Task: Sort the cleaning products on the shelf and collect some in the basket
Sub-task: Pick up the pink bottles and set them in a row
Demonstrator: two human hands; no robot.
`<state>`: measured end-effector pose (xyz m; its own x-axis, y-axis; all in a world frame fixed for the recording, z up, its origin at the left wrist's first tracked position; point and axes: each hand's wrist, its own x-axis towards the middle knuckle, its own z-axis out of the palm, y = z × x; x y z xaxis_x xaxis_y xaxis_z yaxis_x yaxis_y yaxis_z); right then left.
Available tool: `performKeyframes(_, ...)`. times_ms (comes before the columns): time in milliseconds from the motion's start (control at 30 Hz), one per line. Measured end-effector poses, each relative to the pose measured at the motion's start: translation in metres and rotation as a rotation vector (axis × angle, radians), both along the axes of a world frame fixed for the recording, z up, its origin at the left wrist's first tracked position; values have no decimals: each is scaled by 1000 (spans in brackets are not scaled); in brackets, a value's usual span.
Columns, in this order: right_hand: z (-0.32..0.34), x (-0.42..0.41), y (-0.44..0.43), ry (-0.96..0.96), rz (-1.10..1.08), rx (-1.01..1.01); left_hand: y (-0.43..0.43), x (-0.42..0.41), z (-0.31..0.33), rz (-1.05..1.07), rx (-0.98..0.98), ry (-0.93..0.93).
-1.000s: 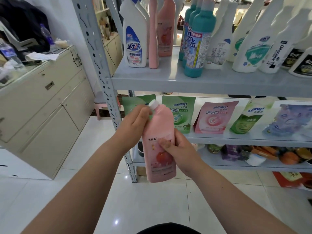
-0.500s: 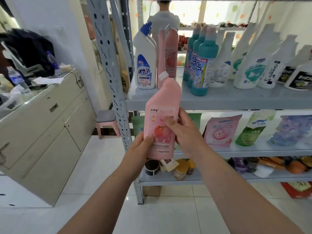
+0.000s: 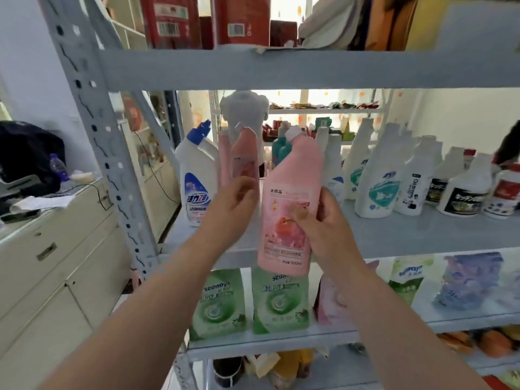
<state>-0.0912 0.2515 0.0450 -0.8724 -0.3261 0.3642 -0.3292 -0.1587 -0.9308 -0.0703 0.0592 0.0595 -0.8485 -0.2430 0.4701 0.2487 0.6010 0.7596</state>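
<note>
The pink bottle (image 3: 289,192) is gripped by the right hand (image 3: 327,232), thumb laid across the label. It's held upright in front of the middle shelf (image 3: 422,235), just right of two more pink bottles (image 3: 244,161) stood beside a white blue-capped bottle (image 3: 198,190). The left hand (image 3: 232,205) is seen loosely curled just beside it, with nothing held as far as can be told, bit blurry tbh. Green refill pouches (image 3: 216,305) are lined up one shelf down.

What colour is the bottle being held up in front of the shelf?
The bottle is pink with a white cap; the head view shows it best.
</note>
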Motion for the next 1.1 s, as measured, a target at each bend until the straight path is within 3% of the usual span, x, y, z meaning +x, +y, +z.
performKeyframes(100, 5, -23, 10, -5, 9, -35, -3, -66, 31, 169, -384, 62)
performKeyframes(200, 7, -41, 17, -12, 50, -78, -5, -123, 54, 422, -784, -47)
performKeyframes(233, 8, -46, 19, -10, 59, -87, -6, -139, 58, 451, -799, -105)
performKeyframes(367, 8, -65, 25, -8, 90, -88, -12, -192, 64, 416, -550, -230)
performKeyframes(633, 7, -82, 33, 4, 194, -60, -26, -240, 61, 487, -466, -402)
performKeyframes(800, 2, -91, 37, -9, 222, -73, -27, -243, 55, 502, -262, -310)
performKeyframes(1100, -1, -97, 37, -3, 225, -68, -22, -231, 41, 631, -387, -284)
